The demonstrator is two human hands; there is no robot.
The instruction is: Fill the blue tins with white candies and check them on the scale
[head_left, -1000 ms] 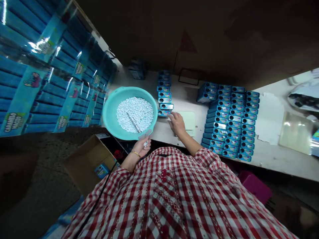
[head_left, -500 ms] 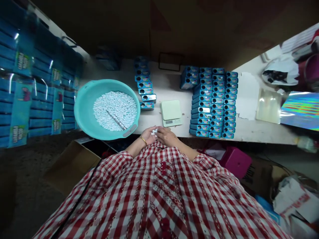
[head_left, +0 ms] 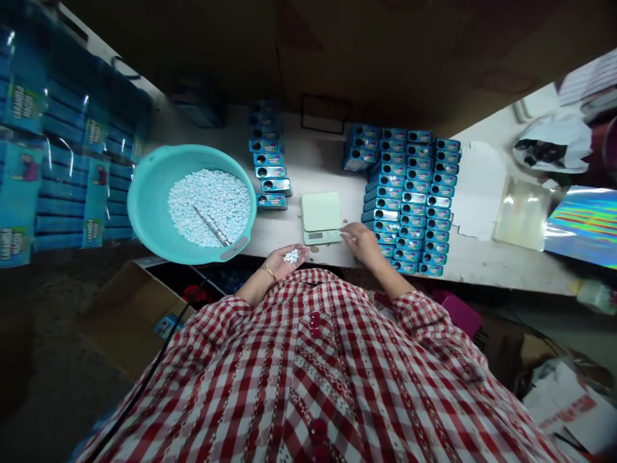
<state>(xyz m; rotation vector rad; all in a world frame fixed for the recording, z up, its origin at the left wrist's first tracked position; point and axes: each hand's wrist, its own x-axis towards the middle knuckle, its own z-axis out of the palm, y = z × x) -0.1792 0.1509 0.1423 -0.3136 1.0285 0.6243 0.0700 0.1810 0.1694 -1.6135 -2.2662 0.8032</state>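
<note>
My left hand (head_left: 284,260) is palm up in front of the scale, fingers slightly curled around a small heap of white candies (head_left: 292,256). My right hand (head_left: 360,243) is pinched just right of the scale's front edge, close to the nearest blue tins. A pale speck shows at its fingertips, seemingly a white candy, though it is small and blurred. Between the hands, a little further back, lies the pale green kitchen scale (head_left: 321,212) with a bare plate. Several rows of blue tins (head_left: 406,231) with round dark openings stand on the right, white candies lying on a few.
A turquoise basin (head_left: 144,212) of white candies, with a metal scoop (head_left: 212,226) in it, stands at left. A short column of blue tins (head_left: 270,172) is beside it. Wrapped blue packs (head_left: 62,193) are stacked far left. An open cardboard box (head_left: 120,315) sits below the table.
My right hand has left my left palm and moved right, beside the scale and tins. My left hand stays low with the candies, now uncovered. The whole view has shifted slightly.
</note>
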